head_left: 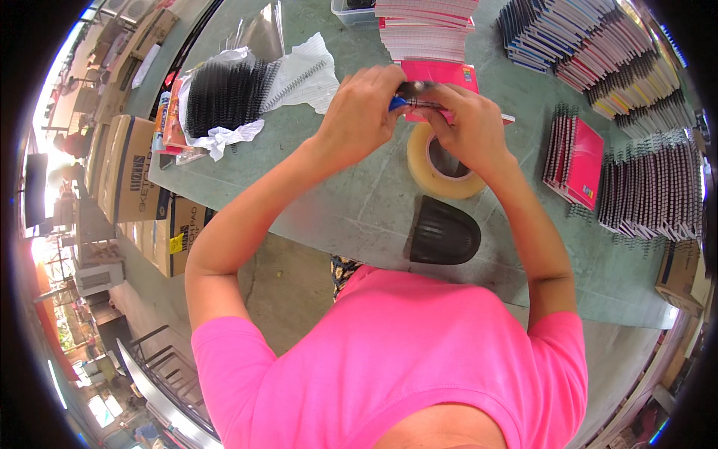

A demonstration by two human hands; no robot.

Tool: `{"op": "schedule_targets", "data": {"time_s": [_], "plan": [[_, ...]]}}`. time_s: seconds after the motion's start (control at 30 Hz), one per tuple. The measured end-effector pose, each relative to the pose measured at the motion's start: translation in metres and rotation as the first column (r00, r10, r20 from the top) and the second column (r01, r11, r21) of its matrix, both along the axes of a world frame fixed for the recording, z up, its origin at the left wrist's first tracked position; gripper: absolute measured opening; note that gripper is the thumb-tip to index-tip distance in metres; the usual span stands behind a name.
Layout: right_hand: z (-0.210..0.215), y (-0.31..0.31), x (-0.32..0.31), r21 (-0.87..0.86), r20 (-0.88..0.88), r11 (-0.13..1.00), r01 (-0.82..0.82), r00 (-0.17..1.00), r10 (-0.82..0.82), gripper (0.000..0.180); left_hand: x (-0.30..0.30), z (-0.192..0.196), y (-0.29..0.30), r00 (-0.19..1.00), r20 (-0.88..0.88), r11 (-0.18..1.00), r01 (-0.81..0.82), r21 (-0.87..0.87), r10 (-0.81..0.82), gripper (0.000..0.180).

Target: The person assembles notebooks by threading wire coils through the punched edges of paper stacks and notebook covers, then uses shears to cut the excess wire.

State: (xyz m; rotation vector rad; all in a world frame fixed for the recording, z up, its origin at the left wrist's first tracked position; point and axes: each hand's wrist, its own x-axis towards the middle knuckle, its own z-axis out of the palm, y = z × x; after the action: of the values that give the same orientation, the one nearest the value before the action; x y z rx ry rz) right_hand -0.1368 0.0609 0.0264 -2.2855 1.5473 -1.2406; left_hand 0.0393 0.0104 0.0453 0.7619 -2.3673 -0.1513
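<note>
My left hand (363, 108) is closed round a small hand tool with blue and dark parts (397, 102), which looks like pliers; its jaws are blurred. Close against it, my right hand (467, 127) pinches a dark spiral coil (428, 105) at the near edge of a red-covered notebook (456, 73). The fingers hide part of the coil and of the cover. A wide roll of clear yellowish tape (420, 168) lies flat just under my right wrist. Nearer to me sits a black, rounded computer-mouse-like object (446, 233).
Black spiral coils (228, 97) lie on white paper at the left. Unbound red-edged pages (425, 37) are stacked at the back. On the right stand bound red notebooks (583, 161) and rows of spiral-bound books (651, 187). Cardboard boxes (127, 168) stand beyond the table's left edge.
</note>
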Motion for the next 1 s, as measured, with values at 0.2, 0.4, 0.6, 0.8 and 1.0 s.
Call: {"op": "schedule_targets", "data": {"time_s": [0.2,0.4,0.6,0.8,1.0], "plan": [[-0.002,0.003,-0.004,0.036,-0.07,0.999,-0.013,0.997,0.015,0.015,0.013,0.022,-0.005,0.998,0.055,0.319,-0.056,0.946,0.013,0.027],[0.001,0.003,0.001,0.06,-0.045,0.998,-0.022,0.999,0.024,0.013,0.005,0.0,0.002,1.0,-0.001,0.992,0.01,0.125,-0.01,0.029],[-0.004,-0.005,0.0,0.035,-0.104,0.998,0.058,0.993,-0.054,0.017,0.012,0.05,0.009,0.997,-0.02,0.988,-0.065,0.137,0.069,0.023],[-0.003,-0.003,0.006,0.026,-0.083,0.998,0.065,0.995,-0.063,0.021,0.019,0.042,0.023,0.834,0.549,0.878,-0.303,0.369,0.057,0.027],[-0.003,-0.001,0.008,0.021,-0.021,0.997,0.068,0.997,-0.068,0.019,0.012,0.039,0.023,0.826,0.558,0.908,-0.289,0.304,0.076,0.027]]}}
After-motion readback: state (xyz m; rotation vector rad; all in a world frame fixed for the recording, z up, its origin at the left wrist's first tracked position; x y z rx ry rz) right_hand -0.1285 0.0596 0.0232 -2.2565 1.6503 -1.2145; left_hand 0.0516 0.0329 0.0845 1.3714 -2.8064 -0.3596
